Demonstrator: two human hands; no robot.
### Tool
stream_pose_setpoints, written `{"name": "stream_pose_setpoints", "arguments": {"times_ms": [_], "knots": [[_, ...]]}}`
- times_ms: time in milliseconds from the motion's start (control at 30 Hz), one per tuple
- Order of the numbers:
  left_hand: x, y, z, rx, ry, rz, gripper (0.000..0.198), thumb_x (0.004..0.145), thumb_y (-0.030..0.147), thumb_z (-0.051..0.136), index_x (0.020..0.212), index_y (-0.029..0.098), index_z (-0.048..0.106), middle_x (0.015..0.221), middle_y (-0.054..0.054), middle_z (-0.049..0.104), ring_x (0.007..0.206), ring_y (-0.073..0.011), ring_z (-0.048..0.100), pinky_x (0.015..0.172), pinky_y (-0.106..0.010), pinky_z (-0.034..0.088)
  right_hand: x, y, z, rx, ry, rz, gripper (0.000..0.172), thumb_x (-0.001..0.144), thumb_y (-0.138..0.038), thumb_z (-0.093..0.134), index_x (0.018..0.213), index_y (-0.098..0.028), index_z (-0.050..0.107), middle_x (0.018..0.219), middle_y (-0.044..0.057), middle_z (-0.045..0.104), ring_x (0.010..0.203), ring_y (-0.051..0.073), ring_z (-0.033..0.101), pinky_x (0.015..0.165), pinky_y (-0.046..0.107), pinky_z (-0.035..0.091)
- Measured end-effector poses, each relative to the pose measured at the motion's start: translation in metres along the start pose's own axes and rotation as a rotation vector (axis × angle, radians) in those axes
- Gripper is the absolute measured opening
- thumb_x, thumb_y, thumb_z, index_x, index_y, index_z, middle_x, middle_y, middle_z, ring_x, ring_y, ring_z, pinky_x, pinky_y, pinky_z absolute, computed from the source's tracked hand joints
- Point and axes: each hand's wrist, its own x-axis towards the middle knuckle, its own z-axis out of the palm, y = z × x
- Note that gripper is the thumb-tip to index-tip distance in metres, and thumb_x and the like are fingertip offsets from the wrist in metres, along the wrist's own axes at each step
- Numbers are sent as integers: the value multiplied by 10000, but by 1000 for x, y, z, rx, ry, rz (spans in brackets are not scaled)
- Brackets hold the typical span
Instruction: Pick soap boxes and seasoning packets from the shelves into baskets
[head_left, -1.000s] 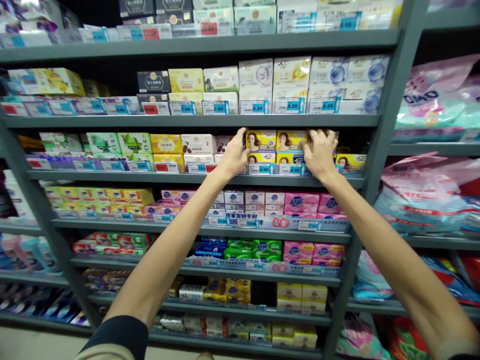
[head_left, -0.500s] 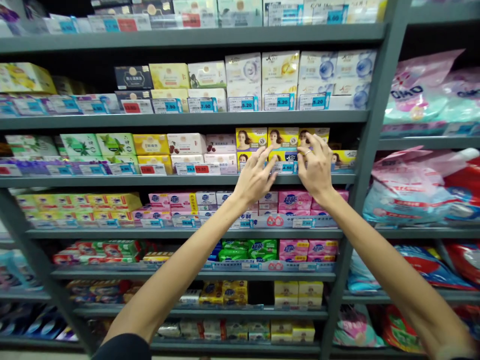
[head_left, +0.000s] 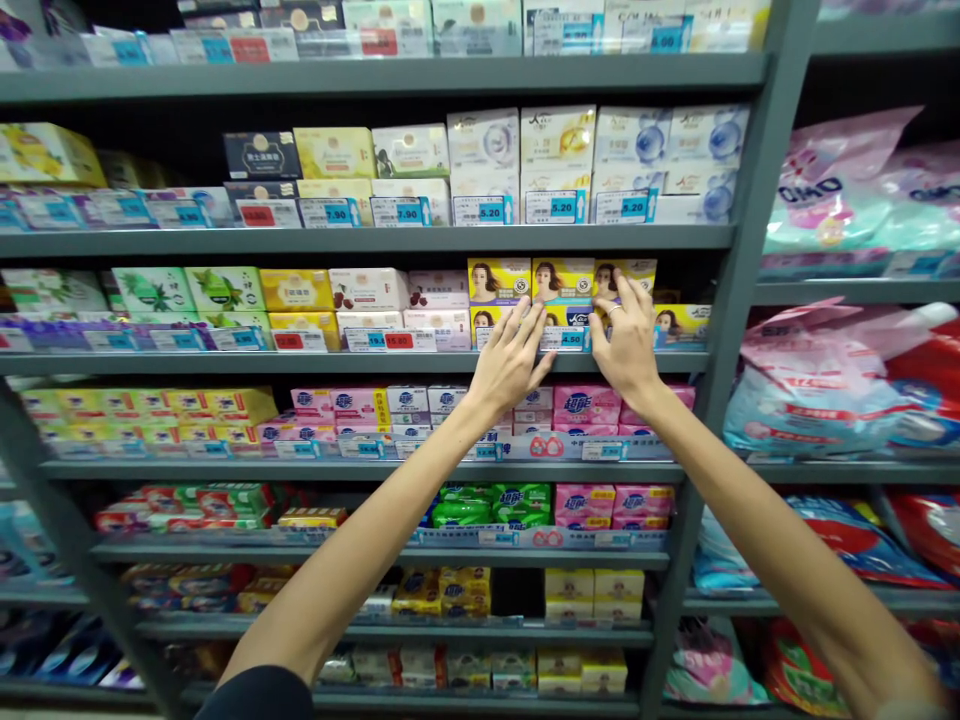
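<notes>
Left hand (head_left: 508,362) and right hand (head_left: 628,342), fingers extended, unclenched, rest against yellow boxes (head_left: 564,278) at two o'clock by the shelf edge (head_left: 390,364) (slim gap overhead); the left has quit their ten-o'clock corner.

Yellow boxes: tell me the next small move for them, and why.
Probably a light press on the fronts of the yellow boxes: the left hand lies spread over part of the lower row, the right hand covers part of the rightmost upper box, and neither seems to grip one.
</notes>
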Motion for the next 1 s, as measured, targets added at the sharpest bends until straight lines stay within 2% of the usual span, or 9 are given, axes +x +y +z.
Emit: {"name": "stream_pose_setpoints", "arguments": {"times_ms": [167,333,600,700,900,1000], "knots": [[-1,1,0,12,-8,-16,710,1094,441,415,1707,91,339,1780,-154,324,1710,-301,200,1428,-519,232,3,3,1,-22,1,6,325,1013,-291,535,1196,-140,756,1696,166,450,1606,384,360,1309,691,326],[-3,1,-1,64,-16,-4,715,1103,428,377,1705,47,317,1788,-164,302,1717,-296,171,1430,-500,217,10,3,1,-34,8,53,382,1019,-317,539,1257,-100,743,1674,190,467,1584,377,369,1301,643,336],[-2,0,5,33,34,-28,702,1095,400,426,1712,84,318,1785,-147,322,1704,-326,223,1417,-534,211,26,-36,18,-88,19,222,505,1091,-423,505,1340,-25,691,1636,249,476,1557,387,354,1306,605,290],[-1,0,5,25,35,-29,697,1094,401,432,1710,92,329,1780,-145,336,1701,-326,233,1412,-543,219,28,-43,22,-49,56,270,487,1081,-434,559,1321,-27,678,1621,251,474,1546,372,355,1304,561,309],[-1,3,6,-17,40,-23,692,1085,391,464,1698,91,346,1777,-162,340,1693,-331,258,1407,-553,240,28,-47,28,137,184,276,341,1027,-374,682,1256,-130,615,1346,159,650,1340,287,533,1227,495,409],[-1,-2,-3,-97,141,-23,640,1076,376,493,1665,142,401,1772,-162,358,1683,-317,288,1386,-563,297,25,-51,26,282,265,289,352,1027,-365,677,1277,-151,553,1298,142,657,1244,247,598,1176,471,473]]}}
